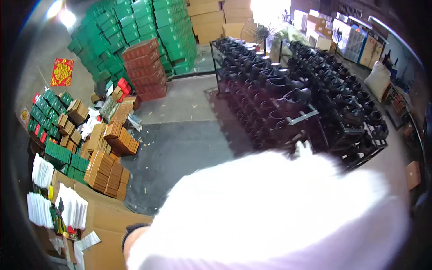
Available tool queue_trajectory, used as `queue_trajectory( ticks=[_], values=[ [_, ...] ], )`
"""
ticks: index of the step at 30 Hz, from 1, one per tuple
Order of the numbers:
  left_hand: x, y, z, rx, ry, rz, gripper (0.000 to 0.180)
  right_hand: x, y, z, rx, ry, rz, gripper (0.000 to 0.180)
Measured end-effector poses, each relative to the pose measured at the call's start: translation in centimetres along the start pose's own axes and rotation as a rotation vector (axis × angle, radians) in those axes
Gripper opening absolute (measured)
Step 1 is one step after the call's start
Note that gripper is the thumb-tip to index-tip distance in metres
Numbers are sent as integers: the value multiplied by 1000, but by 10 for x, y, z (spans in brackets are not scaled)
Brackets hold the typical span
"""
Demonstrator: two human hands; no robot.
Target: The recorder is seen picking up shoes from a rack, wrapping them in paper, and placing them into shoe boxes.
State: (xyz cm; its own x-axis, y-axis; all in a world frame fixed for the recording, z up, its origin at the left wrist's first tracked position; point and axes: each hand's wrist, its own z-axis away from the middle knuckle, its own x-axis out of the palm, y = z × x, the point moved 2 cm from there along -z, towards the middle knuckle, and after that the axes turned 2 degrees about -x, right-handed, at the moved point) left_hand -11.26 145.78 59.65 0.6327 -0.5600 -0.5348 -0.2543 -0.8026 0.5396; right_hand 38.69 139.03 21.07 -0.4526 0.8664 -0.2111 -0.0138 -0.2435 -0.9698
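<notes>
A large white overexposed shape (261, 216), close and blurred, fills the lower middle and right; it may be my clothing, but I cannot tell. Above its upper edge poke what look like white-gloved fingertips (304, 149). They are in front of the near end of a rack of black shoes (294, 96); whether they touch it, and which hand they belong to, does not show. At the shape's lower left is a bit of bare skin (135, 241) with a black band (130, 228). The rest of my hands is hidden, and nothing held can be made out.
Stacked brown boxes (108, 173) and green boxes (56, 153) line the left. A cardboard-topped surface (105, 216) holds white paper stacks (72, 204). Farther back rise red boxes (144, 67) and green boxes (173, 27). A second shoe rack (346, 108) and white sack (378, 80) are right.
</notes>
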Motion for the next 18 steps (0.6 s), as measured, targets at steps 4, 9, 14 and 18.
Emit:
queue_trajectory(
  ticks=[4, 9, 14, 18],
  values=[
    [-11, -123, -58, -63, -407, 75, 35, 95, -19, -104, -58, 365, 70, 97],
    [-48, -235, -186, -6, -957, 101, 32, 163, -22, -153, -45, 842, -141, 49],
    [18, -457, -181, 176, -1028, 122, 36, 150, 24, -154, -53, 878, -280, 30],
    [53, -658, -180, -108, -854, 210, 43, 160, 24, -140, -9, 1022, -254, 23]
  ],
)
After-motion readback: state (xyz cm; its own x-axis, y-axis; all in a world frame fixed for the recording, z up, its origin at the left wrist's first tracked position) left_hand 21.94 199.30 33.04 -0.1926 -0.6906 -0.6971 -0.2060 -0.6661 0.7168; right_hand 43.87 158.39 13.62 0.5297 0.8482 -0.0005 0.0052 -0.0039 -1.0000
